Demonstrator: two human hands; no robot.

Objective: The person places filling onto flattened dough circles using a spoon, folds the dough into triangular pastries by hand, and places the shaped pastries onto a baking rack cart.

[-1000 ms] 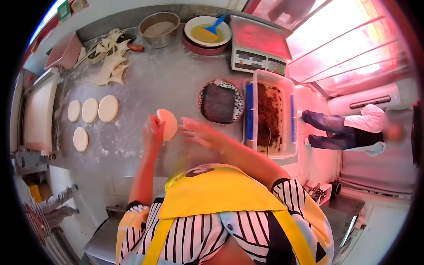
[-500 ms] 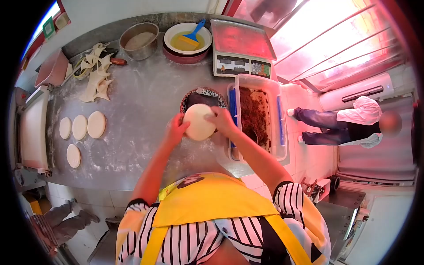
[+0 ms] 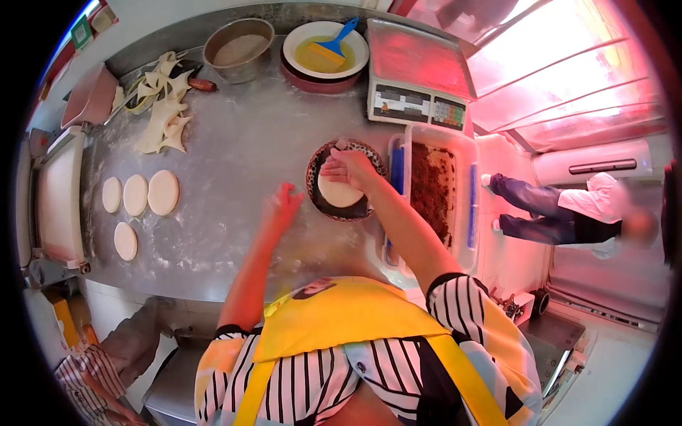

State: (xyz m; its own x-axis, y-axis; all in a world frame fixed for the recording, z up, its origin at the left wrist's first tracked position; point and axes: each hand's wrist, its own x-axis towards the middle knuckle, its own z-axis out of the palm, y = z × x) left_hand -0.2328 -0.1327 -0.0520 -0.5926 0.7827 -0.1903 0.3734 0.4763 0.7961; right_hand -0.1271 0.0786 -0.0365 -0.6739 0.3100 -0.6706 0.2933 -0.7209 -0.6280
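Observation:
A round flat piece of dough lies in a round dish with a spotted rim, on a dark surface inside it. My right hand is over the dough's upper part, fingers stretched out and resting on or just above it; contact is hard to make out. To the left of the dish, my left hand hovers over the metal table, a little blurred, fingers apart and holding nothing. Several more dough rounds, among them a larger one, lie at the left of the table.
Right of the dish stands a clear plastic tub with dark crumbly filling. Behind are a scale, a bowl of yellow liquid with a blue brush, and a metal pot. Dough scraps lie back left. Two people are nearby.
The dough round has gone from between both hands into the spotted dish. My left hand has let go and moved away from it. My right hand stays over the dough.

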